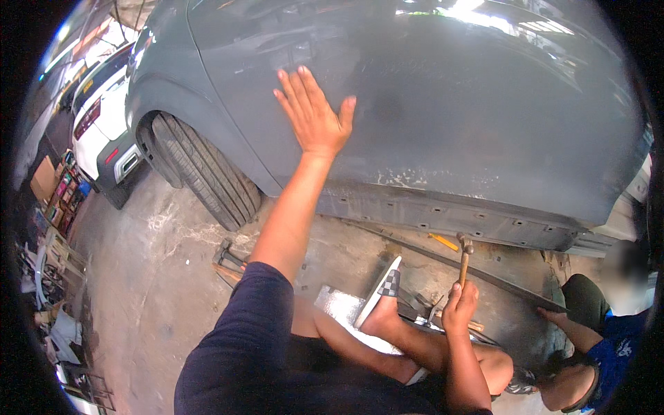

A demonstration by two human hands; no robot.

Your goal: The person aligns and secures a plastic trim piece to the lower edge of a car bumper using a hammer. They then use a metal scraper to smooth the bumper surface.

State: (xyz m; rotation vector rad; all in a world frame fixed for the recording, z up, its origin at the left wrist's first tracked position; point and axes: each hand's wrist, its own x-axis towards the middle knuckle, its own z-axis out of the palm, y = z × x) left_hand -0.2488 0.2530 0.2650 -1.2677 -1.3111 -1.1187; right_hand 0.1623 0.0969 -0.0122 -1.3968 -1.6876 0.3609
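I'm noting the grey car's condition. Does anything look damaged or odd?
Yes. Pale, chipped-looking patches show near the lower edge of the grey door, breaking up its otherwise fairly even surface. Whether they are worn paint or filler, I can't tell.

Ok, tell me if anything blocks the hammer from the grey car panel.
Nothing visible stands between the hammer, held in the right hand, and the grey car panel. The left hand is spread at the panel, farther left; the yellow object lies on the floor.
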